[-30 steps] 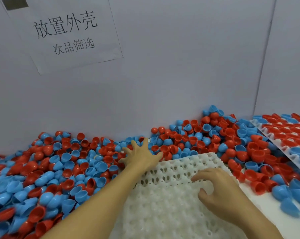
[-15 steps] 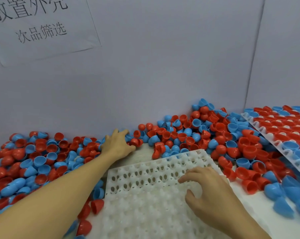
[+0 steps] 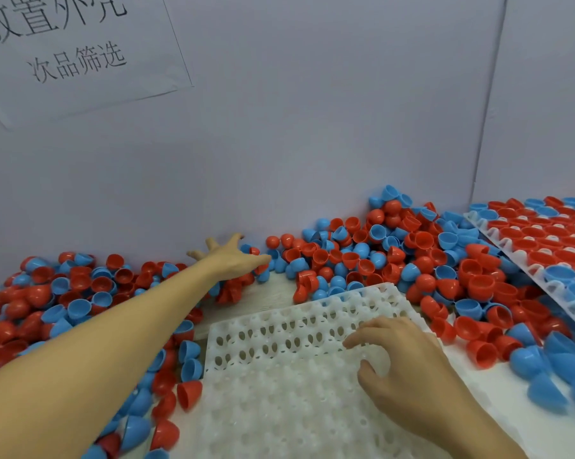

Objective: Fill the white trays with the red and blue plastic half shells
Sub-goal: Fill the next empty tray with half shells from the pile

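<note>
An empty white tray with rows of round holes lies in front of me. My right hand rests on its right part, fingers bent and fingertips pressing the surface. My left hand reaches far to the back wall, fingers spread flat among the loose shells and holding nothing. Red and blue half shells lie heaped behind and to the right of the tray. A second heap of half shells spreads on the left under my forearm.
A second white tray filled with red and blue shells lies tilted at the right edge. A grey wall closes the back, with a paper sign taped on it. A strip of bare wooden tabletop shows behind the empty tray.
My left hand has swept from the tray's far edge back toward the wall, pushing shells aside and baring a strip of tabletop. My right hand has stayed on the tray.
</note>
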`<state>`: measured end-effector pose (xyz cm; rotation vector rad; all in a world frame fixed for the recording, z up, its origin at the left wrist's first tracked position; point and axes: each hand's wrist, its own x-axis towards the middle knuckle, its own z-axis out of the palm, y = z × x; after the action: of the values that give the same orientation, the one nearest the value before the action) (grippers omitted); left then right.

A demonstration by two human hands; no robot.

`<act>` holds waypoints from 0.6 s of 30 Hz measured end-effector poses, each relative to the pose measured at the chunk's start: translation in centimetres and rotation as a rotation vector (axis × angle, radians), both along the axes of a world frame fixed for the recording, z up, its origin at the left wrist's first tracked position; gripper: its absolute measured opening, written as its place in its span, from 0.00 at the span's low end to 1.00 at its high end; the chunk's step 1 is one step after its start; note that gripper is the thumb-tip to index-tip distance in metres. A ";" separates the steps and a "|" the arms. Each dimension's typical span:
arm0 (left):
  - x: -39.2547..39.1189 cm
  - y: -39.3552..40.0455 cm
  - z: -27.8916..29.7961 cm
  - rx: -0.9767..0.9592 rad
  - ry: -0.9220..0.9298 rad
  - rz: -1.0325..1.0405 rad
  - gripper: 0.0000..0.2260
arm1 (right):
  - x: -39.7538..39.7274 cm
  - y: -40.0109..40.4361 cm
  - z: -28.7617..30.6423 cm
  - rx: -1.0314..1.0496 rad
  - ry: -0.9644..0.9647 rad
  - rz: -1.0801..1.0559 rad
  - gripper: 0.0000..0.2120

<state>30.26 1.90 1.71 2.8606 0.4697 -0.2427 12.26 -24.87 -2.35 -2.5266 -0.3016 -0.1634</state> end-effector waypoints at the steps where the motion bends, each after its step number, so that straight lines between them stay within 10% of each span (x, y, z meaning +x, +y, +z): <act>1: 0.0 -0.6 -0.6 -0.006 0.023 0.021 0.44 | 0.0 0.0 0.0 -0.001 0.000 0.001 0.11; 18: -0.9 -1.1 -4.4 0.174 -0.246 0.021 0.29 | 0.0 0.1 0.0 -0.002 0.012 -0.002 0.13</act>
<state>29.34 0.84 -2.67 2.9956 0.4923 0.1614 12.25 -24.76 -2.33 -2.5291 -0.2942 -0.1484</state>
